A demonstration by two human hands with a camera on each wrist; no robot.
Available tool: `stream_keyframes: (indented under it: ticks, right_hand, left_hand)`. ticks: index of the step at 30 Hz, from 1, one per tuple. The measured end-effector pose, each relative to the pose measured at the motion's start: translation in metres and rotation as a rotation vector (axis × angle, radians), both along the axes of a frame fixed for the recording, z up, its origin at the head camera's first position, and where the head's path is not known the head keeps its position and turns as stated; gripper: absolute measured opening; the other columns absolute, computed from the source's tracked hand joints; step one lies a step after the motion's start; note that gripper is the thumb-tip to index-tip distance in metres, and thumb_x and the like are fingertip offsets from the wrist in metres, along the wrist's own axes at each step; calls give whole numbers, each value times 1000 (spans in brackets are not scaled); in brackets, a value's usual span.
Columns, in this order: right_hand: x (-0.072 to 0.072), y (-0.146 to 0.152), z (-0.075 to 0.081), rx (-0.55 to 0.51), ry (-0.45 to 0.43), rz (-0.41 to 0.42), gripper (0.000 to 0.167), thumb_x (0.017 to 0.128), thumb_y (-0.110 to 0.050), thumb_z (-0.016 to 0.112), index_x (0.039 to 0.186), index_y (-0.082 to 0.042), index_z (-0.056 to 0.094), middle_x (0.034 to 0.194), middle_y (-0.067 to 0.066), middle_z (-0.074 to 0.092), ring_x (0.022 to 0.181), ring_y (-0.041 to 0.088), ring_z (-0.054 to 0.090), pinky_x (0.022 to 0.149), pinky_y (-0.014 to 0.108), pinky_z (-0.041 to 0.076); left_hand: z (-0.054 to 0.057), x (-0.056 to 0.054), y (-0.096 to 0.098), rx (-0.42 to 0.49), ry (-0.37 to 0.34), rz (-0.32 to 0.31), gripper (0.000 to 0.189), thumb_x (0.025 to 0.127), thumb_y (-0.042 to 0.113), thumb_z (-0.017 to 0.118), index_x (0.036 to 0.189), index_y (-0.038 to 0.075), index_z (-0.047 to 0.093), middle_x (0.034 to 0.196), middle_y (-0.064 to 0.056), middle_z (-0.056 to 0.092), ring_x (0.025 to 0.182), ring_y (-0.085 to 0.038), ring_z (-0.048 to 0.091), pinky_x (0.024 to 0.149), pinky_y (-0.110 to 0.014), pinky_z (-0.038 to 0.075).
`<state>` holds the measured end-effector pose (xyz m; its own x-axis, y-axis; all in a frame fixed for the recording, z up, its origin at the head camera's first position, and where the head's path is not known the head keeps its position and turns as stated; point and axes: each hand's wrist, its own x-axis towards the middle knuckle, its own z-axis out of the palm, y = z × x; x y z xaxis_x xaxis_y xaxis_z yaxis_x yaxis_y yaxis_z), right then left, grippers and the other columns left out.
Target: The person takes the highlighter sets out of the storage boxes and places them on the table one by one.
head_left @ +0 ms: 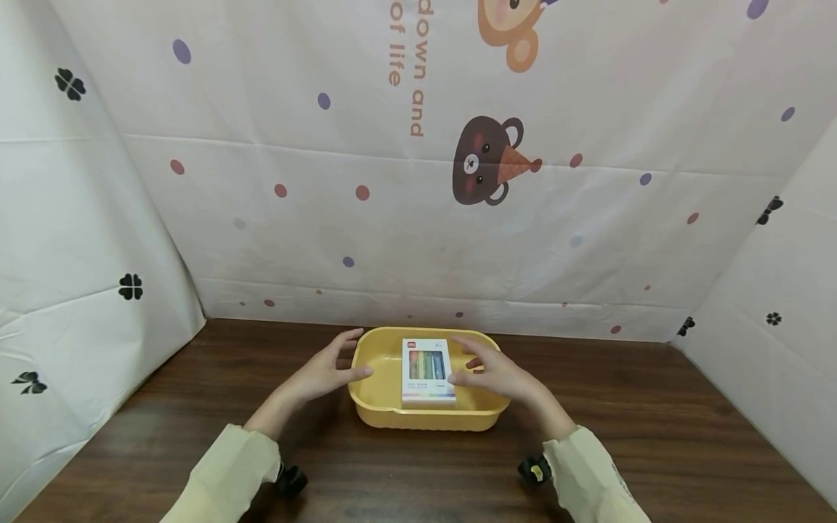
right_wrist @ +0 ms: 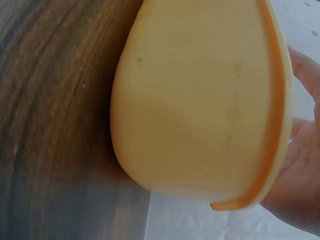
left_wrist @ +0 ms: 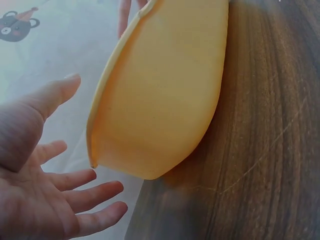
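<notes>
A yellow plastic basin (head_left: 428, 420) stands on the table. Inside it lies a white box (head_left: 418, 394) whose front window shows several slim coloured sticks, likely pens. At the basin's left end is my left hand (head_left: 328, 372), thumb and fingers spread; in the left wrist view the left hand (left_wrist: 37, 190) appears beside the basin wall (left_wrist: 165, 90), holding nothing. My right hand (head_left: 500, 372) reaches over the right rim, its thumb at the box's right edge; whether it touches cannot be told. The right wrist view shows the right hand (right_wrist: 300, 175) partly hidden behind the basin (right_wrist: 195, 110).
Dark wood-grain table (head_left: 654, 436) surrounds the basin. A white printed cloth (head_left: 392, 232) with dots and bears hangs right behind it, and white cloth also closes off the left and right sides. Black straps with small devices (head_left: 290, 481) sit at both wrists.
</notes>
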<state>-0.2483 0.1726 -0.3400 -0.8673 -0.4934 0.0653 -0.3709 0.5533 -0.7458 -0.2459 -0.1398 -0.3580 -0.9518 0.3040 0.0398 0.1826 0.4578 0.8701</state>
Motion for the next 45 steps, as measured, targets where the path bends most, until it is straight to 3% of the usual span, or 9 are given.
stream_keyframes:
  ticks: [4, 10, 15, 22, 33, 45]
  right_hand:
    - [-1, -4, -2, -1, -34, 30, 75, 80, -29, 70, 140, -3, 33, 136, 26, 37, 113, 41, 46, 91, 49, 41]
    - [-1, -7, -3, -3, -55, 66, 80, 77, -30, 73, 140, -4, 33, 134, 26, 39, 108, 38, 50, 89, 47, 43]
    - [-2, -9, -5, 5, -68, 75, 81, 75, -29, 75, 140, -5, 34, 132, 28, 41, 107, 37, 52, 88, 46, 44]
    - [-2, -12, -6, -3, -95, 97, 82, 72, -22, 78, 139, -3, 35, 131, 28, 41, 104, 36, 52, 86, 43, 46]
    - [-4, -20, -6, 103, -41, 63, 84, 65, -18, 82, 135, -2, 40, 116, 17, 52, 101, 33, 54, 78, 37, 48]
    - [-6, -20, -10, 102, -48, 64, 85, 63, -12, 83, 135, -1, 41, 114, 15, 55, 97, 29, 57, 70, 29, 49]
  left_hand:
    - [-3, -2, 1, -10, 9, -24, 75, 80, 31, 70, 140, 9, 30, 136, -26, 36, 115, -41, 45, 88, -49, 43]
    - [-5, -3, 4, -24, -12, -12, 76, 79, 31, 71, 140, 10, 31, 138, -25, 34, 116, -40, 44, 91, -49, 41]
    - [-5, -3, 7, -25, -55, 13, 77, 77, 33, 72, 140, 14, 32, 139, -21, 34, 125, -38, 35, 97, -55, 32]
    - [-8, -5, 7, -18, -61, 4, 75, 79, 30, 71, 140, 13, 32, 142, -21, 30, 131, -39, 26, 100, -57, 25]
    - [-13, -7, 5, -49, -61, -16, 73, 80, 30, 70, 140, 12, 33, 145, -20, 27, 132, -37, 23, 101, -57, 24]
    - [-15, -10, 6, -61, -70, -13, 74, 79, 31, 70, 140, 13, 33, 144, -19, 28, 132, -36, 25, 101, -56, 25]
